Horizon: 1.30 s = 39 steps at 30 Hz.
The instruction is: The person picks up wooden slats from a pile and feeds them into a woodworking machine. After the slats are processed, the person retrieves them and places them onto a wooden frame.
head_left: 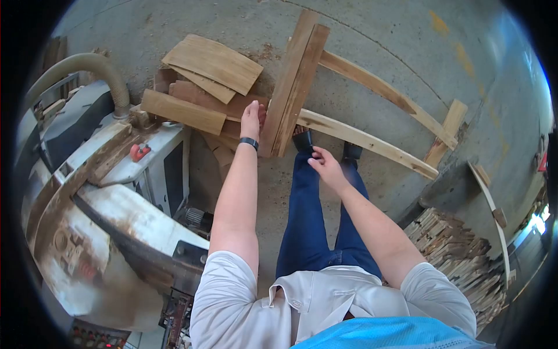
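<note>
My left hand [251, 123], with a dark band on its wrist, reaches forward with fingers stretched out beside the stacked boards. The near end of a light wooden board [186, 111] lies just left of it, and a pair of long planks [295, 81] stands close on its right. My right hand [326, 166] hovers over my legs, fingers loosely bent and apart, with nothing in them. Beyond it runs a pale wooden rail [366, 141], its left end at the pair of planks.
Wide flat boards [215, 63] lie piled at the upper left. A second rail [386, 93] and a crosspiece [446, 132] extend rightward. A white machine [142, 218] with a thick hose [87, 61] takes up the left side. Stacked wood strips [459, 256] fill the lower right.
</note>
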Each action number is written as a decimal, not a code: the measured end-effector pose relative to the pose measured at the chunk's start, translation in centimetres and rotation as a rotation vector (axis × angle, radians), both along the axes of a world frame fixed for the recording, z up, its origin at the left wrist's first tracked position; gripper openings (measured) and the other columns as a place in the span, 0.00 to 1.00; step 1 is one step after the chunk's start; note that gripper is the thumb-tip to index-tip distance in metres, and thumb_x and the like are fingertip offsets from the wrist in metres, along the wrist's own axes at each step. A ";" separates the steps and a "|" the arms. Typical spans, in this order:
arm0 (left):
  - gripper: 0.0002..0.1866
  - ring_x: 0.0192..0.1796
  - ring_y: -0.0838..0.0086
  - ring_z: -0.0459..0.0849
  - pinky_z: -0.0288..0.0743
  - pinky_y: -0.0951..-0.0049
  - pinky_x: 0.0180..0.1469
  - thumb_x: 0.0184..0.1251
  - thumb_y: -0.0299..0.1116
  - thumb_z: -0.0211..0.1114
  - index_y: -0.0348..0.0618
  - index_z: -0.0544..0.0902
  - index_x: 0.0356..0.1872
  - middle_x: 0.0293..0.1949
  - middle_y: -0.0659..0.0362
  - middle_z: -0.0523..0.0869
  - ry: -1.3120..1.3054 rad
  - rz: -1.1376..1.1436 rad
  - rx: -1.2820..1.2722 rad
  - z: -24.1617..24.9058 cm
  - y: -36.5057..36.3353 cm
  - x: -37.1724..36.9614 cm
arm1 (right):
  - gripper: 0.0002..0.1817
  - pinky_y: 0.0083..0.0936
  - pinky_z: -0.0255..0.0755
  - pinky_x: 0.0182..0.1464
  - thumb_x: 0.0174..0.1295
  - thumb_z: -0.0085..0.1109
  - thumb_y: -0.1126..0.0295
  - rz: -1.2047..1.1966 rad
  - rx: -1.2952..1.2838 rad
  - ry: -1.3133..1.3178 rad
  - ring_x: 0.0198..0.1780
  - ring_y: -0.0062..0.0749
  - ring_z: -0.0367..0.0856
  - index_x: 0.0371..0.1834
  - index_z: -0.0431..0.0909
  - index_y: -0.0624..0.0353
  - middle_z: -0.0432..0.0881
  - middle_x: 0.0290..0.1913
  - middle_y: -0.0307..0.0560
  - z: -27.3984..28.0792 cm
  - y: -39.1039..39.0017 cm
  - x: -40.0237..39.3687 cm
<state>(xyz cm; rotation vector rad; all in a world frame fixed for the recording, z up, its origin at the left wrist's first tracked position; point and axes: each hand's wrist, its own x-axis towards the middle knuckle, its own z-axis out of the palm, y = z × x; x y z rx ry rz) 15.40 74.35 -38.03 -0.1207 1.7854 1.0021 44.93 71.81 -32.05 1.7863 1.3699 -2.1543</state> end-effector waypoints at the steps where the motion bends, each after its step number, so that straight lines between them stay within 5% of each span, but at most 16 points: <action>1: 0.31 0.61 0.64 0.83 0.76 0.62 0.62 0.80 0.57 0.56 0.42 0.75 0.69 0.62 0.52 0.84 -0.021 -0.079 -0.005 -0.7 0.5 -0.1 | 0.28 0.29 0.78 0.57 0.71 0.65 0.58 -0.091 -0.029 0.046 0.53 0.33 0.84 0.70 0.74 0.59 0.82 0.59 0.50 -0.6 -0.1 -1.0; 7: 0.34 0.67 0.65 0.77 0.72 0.63 0.67 0.79 0.57 0.58 0.43 0.72 0.73 0.65 0.53 0.79 -0.153 -0.156 -0.026 -5.4 2.1 -1.7 | 0.29 0.24 0.73 0.60 0.78 0.55 0.52 -0.440 -0.156 0.150 0.53 0.27 0.81 0.71 0.72 0.62 0.81 0.57 0.44 -7.5 2.1 -4.4; 9: 0.33 0.68 0.65 0.76 0.68 0.61 0.71 0.81 0.54 0.57 0.39 0.70 0.74 0.68 0.53 0.77 0.221 -0.380 0.123 -5.0 2.4 -1.6 | 0.32 0.26 0.72 0.62 0.78 0.51 0.48 -0.433 -0.178 0.143 0.57 0.29 0.79 0.72 0.71 0.63 0.80 0.60 0.46 -12.1 4.1 -5.2; 10: 0.35 0.74 0.54 0.69 0.62 0.58 0.75 0.79 0.51 0.60 0.37 0.66 0.76 0.74 0.44 0.65 0.450 -0.520 0.162 -3.1 2.9 -0.2 | 0.35 0.28 0.71 0.64 0.79 0.47 0.44 -0.407 -0.194 0.141 0.61 0.31 0.78 0.73 0.70 0.64 0.80 0.62 0.47 -14.4 5.0 -5.7; 15: 0.45 0.82 0.40 0.48 0.48 0.42 0.80 0.74 0.52 0.64 0.46 0.54 0.83 0.82 0.42 0.51 1.098 -0.951 0.128 1.2 3.2 7.3 | 0.41 0.37 0.64 0.71 0.77 0.41 0.37 -0.679 -0.293 0.147 0.69 0.39 0.72 0.75 0.68 0.62 0.76 0.69 0.51 -20.7 9.8 -11.3; 20: 0.49 0.83 0.33 0.39 0.42 0.32 0.79 0.67 0.52 0.69 0.53 0.52 0.84 0.84 0.44 0.43 1.221 -1.073 -0.075 -0.3 0.8 11.1 | 0.44 0.41 0.56 0.77 0.75 0.38 0.32 -0.838 -0.546 0.151 0.76 0.44 0.66 0.77 0.67 0.59 0.70 0.76 0.52 -24.9 10.9 -13.8; 22: 0.52 0.82 0.30 0.37 0.40 0.29 0.79 0.63 0.49 0.72 0.55 0.51 0.84 0.84 0.44 0.42 1.271 -1.090 -0.135 -0.8 0.7 11.3 | 0.47 0.41 0.54 0.79 0.73 0.37 0.28 -0.915 -0.566 0.344 0.79 0.45 0.62 0.78 0.66 0.58 0.68 0.78 0.53 -27.2 9.9 -13.6; 25: 0.52 0.82 0.30 0.36 0.39 0.29 0.78 0.62 0.46 0.72 0.55 0.52 0.84 0.84 0.45 0.42 1.285 -1.099 -0.145 -0.9 0.8 11.7 | 0.49 0.39 0.56 0.78 0.72 0.36 0.26 -0.936 -0.559 0.450 0.78 0.44 0.64 0.78 0.67 0.58 0.70 0.77 0.53 -25.1 10.7 -13.4; 30: 0.50 0.82 0.31 0.39 0.40 0.30 0.79 0.61 0.43 0.71 0.54 0.54 0.84 0.84 0.47 0.46 1.266 -1.119 -0.095 -0.2 1.0 14.1 | 0.43 0.42 0.72 0.69 0.75 0.32 0.30 -0.920 -0.539 0.543 0.71 0.42 0.74 0.77 0.67 0.53 0.73 0.73 0.51 -28.9 8.9 -11.0; 35: 0.46 0.83 0.38 0.46 0.41 0.34 0.81 0.63 0.36 0.68 0.51 0.56 0.83 0.84 0.49 0.52 1.113 -1.083 0.004 1.4 1.8 16.2 | 0.43 0.42 0.72 0.70 0.76 0.32 0.30 -0.965 -0.504 0.534 0.71 0.42 0.74 0.77 0.67 0.53 0.73 0.73 0.50 -27.6 8.3 -7.8; 36: 0.45 0.80 0.41 0.59 0.60 0.42 0.77 0.64 0.33 0.67 0.51 0.58 0.82 0.82 0.49 0.56 1.146 -1.082 0.012 2.2 2.2 16.7 | 0.43 0.42 0.72 0.70 0.76 0.32 0.30 -0.978 -0.498 0.535 0.71 0.42 0.74 0.77 0.67 0.53 0.73 0.73 0.50 -27.3 8.1 -7.2; 37: 0.45 0.80 0.41 0.59 0.60 0.42 0.77 0.64 0.33 0.67 0.51 0.58 0.82 0.82 0.49 0.56 1.154 -1.076 0.013 2.7 2.1 17.3 | 0.42 0.42 0.72 0.70 0.76 0.32 0.30 -0.992 -0.492 0.537 0.71 0.42 0.74 0.77 0.67 0.53 0.73 0.73 0.50 -26.4 7.2 -5.6; 39: 0.43 0.71 0.45 0.74 0.77 0.52 0.65 0.63 0.31 0.66 0.51 0.60 0.81 0.80 0.49 0.61 0.958 -1.008 0.080 3.7 1.9 18.5 | 0.42 0.42 0.72 0.70 0.76 0.32 0.31 -1.015 -0.475 0.545 0.71 0.42 0.74 0.77 0.66 0.53 0.73 0.73 0.50 -25.0 6.6 -4.4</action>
